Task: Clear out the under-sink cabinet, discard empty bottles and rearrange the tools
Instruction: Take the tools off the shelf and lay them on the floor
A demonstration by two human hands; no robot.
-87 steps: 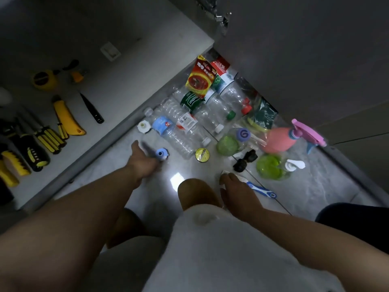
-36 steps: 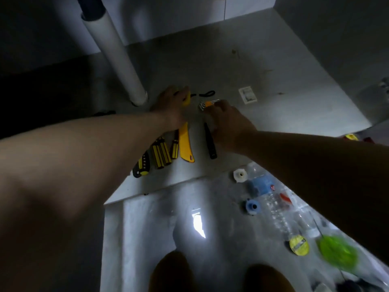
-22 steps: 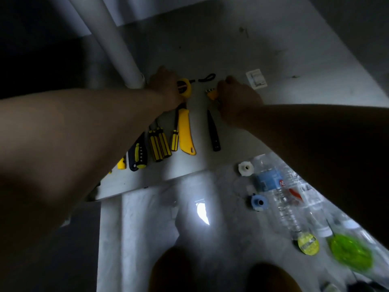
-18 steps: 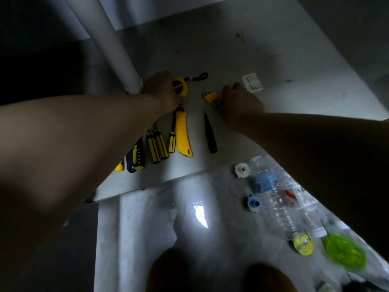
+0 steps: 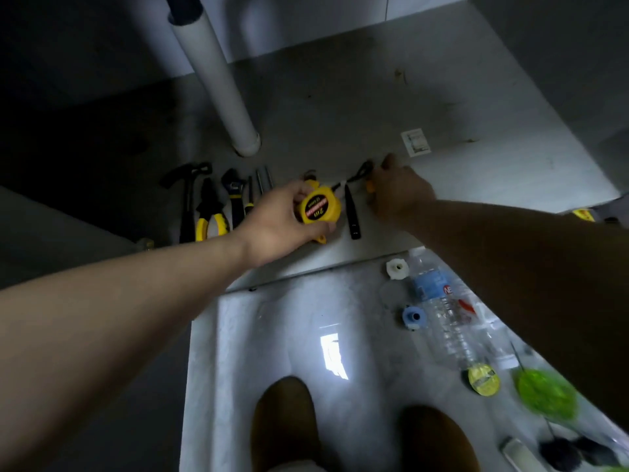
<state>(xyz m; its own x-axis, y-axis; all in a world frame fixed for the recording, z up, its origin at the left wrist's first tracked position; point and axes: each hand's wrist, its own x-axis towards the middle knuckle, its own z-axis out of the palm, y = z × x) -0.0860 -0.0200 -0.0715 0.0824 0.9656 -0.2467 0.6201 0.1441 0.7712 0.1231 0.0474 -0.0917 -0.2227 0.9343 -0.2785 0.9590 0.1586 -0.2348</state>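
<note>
I am now lifting the yellow tape measure [image 5: 319, 208] in my left hand [image 5: 284, 222], turning its label face up toward me at frame centre, where before it was lying flat. My right hand [image 5: 400, 195] is moving up over the small orange tool [image 5: 369, 186], covering most of it.

Head view, dim light.

I see the left forearm [image 5: 136, 301] uncovered along its whole visible length, broad at the frame edge and tapering to the wrist. The bare left hand [image 5: 282, 226] shows knuckles and thumb clearly; nail detail is too soft for me to read.

The right forearm [image 5: 510, 253] is likewise uncovered but lies in heavy shadow, so surface detail is lost. The bare right hand [image 5: 398, 195] is blurred.

Two rounded bare knees, left [image 5: 286, 420] and right [image 5: 432, 437]. A sliver of pale fabric [image 5: 296, 467] shows at the bottom edge; I cannot identify the garment.
</note>
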